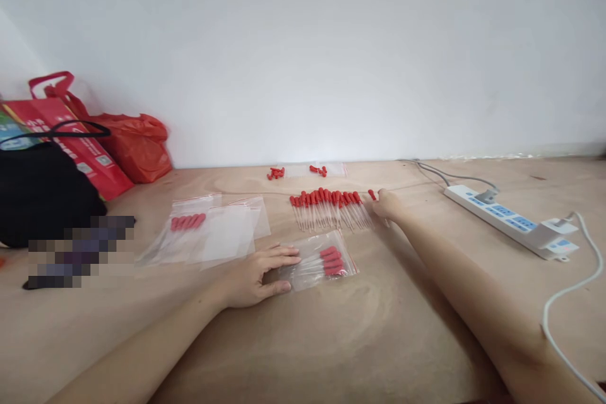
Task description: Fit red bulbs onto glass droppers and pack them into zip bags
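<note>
Right of centre, the right hand (387, 207) is at a clear-stemmed dropper with a red bulb (372, 194), likely light, soft-bulbed and best taken just below the bulb; whether it grips, I cannot tell. Lower centre, the left hand (265, 273) rests open on a slippery-looking clear plastic bag (307, 279).

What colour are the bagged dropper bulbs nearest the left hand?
Red dropper bulbs, seen best in the head view.

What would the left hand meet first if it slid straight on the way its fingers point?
The clear bag, which the left hand seems to touch; beyond, inside it, lie red bulbs, though fingertip height is hard to judge.
</note>
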The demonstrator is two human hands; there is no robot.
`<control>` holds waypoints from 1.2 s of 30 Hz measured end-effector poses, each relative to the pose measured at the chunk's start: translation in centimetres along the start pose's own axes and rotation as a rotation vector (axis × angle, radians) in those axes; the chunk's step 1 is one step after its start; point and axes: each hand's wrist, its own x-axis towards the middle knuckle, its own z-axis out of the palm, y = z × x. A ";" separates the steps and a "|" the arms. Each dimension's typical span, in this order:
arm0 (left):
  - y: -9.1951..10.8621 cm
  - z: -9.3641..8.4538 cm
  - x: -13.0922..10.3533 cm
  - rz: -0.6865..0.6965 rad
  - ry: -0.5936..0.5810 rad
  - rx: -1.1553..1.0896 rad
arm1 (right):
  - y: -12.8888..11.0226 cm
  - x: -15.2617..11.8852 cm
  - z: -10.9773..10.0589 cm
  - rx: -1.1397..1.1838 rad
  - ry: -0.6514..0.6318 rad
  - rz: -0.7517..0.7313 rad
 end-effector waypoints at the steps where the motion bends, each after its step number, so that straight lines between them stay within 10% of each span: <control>1: -0.1 0.0 0.0 0.002 -0.001 0.000 | 0.0 -0.3 -0.4 0.021 0.000 0.001; 18: -0.2 0.3 -0.3 -0.098 0.023 -0.010 | -4.8 -11.4 1.6 1.211 -0.164 0.166; 24: -0.3 0.5 -0.4 -0.075 0.032 -0.026 | -5.6 -12.6 1.8 1.125 -0.417 0.187; 36: 0.1 0.2 -0.2 -0.089 0.016 -0.012 | -5.1 -12.1 2.7 0.882 -0.449 0.070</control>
